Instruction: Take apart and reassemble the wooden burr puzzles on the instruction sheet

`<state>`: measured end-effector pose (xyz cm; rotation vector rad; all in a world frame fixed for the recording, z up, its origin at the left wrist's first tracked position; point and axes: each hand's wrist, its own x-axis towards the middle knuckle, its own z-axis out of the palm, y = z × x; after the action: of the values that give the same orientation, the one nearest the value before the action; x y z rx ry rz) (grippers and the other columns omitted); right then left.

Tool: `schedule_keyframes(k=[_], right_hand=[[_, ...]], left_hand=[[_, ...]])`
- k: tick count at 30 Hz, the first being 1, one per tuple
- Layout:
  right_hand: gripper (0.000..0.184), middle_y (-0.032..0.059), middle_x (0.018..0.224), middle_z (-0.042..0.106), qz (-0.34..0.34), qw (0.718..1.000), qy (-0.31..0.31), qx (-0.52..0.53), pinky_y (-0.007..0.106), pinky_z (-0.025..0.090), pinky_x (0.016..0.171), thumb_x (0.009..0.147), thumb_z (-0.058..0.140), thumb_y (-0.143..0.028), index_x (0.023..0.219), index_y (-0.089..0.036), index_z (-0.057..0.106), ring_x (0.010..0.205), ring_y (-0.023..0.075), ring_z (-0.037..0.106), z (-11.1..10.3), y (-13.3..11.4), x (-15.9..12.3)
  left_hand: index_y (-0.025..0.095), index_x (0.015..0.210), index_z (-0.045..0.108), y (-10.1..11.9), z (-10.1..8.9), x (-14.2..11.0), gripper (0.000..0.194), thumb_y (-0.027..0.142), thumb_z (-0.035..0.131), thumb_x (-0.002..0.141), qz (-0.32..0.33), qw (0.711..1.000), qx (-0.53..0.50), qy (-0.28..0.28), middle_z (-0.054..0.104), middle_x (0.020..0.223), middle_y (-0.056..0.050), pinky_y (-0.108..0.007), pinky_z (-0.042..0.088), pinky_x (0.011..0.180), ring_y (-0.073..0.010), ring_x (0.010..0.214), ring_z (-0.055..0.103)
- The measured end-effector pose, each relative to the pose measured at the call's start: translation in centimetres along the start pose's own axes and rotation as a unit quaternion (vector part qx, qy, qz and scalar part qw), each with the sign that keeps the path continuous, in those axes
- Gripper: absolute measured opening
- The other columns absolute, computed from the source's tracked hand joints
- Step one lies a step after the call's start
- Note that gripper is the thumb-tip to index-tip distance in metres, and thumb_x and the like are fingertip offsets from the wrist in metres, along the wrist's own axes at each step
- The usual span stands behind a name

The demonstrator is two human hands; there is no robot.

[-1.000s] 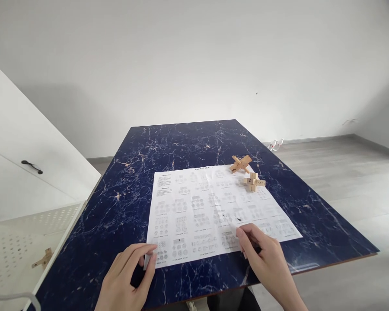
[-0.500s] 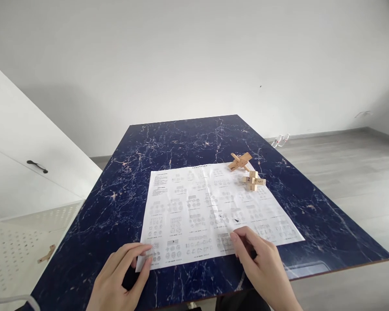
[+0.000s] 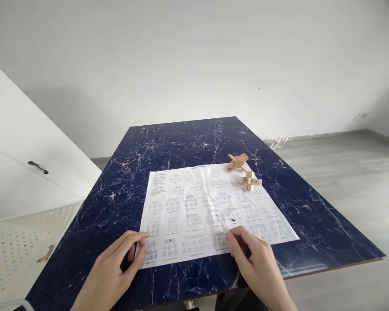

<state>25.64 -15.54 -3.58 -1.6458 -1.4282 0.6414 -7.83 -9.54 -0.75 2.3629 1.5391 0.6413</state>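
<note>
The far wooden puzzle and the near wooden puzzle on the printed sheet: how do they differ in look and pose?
The far wooden puzzle has a broad, flat piece; the near wooden puzzle shows chunky, square-ended blocks.
The far wooden puzzle is a warmer brown, the near wooden puzzle paler.
The far wooden puzzle's pieces slant, while the near wooden puzzle has an upright block.
Both have crossing pieces and dark markings.
</note>
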Motion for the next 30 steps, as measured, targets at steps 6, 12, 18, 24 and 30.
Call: schedule_keyframes(k=[6,12,18,24,30], right_hand=[[0.042,-0.0021,0.062,0.054,-0.016,1.0,-0.004,0.001,0.026,0.038,0.051,0.111,0.048,-0.054,0.084,-0.024,0.062,0.052,0.0154,0.047,-0.2,0.2,0.2],[0.041,-0.0035,0.06,0.052,-0.009,1.0,-0.003,-0.005,0.026,0.036,0.05,0.11,0.049,-0.054,0.086,-0.024,0.063,0.051,0.0147,0.046,-0.1,0.2,0.1],[0.042,-0.0037,0.061,0.05,0.001,1.0,0.009,-0.004,0.026,0.035,0.051,0.11,0.049,-0.056,0.086,-0.024,0.064,0.052,0.0149,0.045,0.1,0.0,0.0],[0.042,-0.0034,0.061,0.052,0.001,1.0,0.001,0.005,0.027,0.035,0.053,0.109,0.05,-0.056,0.085,-0.024,0.062,0.053,0.0158,0.046,0.2,0.2,0.2],[0.04,-0.0015,0.065,0.058,-0.012,0.999,-0.04,0.001,0.028,0.041,0.055,0.11,0.049,-0.056,0.089,-0.024,0.061,0.059,0.0182,0.056,-0.2,0.2,1.2]], left_hand=[[0.027,0.123,0.072,-0.8,-1.7,6.3,0.037,0.052,0.053,0.105,0.007,0.996,0.033,-0.08,0.072,0.093,-0.001,-0.021,0.052,0.061,-0.0156,0.072,0.07],[0.024,0.122,0.073,-2.1,-0.7,12.8,0.042,0.052,0.049,0.101,0.011,0.992,0.096,-0.082,0.072,0.101,-0.004,-0.027,0.049,0.061,-0.0183,0.07,0.068],[0.023,0.111,0.067,-4.2,2.0,17.0,0.029,0.041,0.049,0.099,-0.063,0.989,0.135,0.003,0.071,0.088,-0.002,-0.028,0.039,0.062,-0.0216,0.077,0.068],[0.024,0.107,0.066,-5.1,2.1,17.1,0.025,0.041,0.05,0.099,-0.066,0.99,0.121,0.025,0.07,0.083,0.001,-0.028,0.038,0.063,-0.0203,0.076,0.068],[0.025,0.109,0.066,-5.7,2.3,16.7,0.025,0.042,0.051,0.099,-0.064,0.992,0.107,0.027,0.074,0.087,0.0,-0.028,0.039,0.064,-0.0215,0.08,0.071]])
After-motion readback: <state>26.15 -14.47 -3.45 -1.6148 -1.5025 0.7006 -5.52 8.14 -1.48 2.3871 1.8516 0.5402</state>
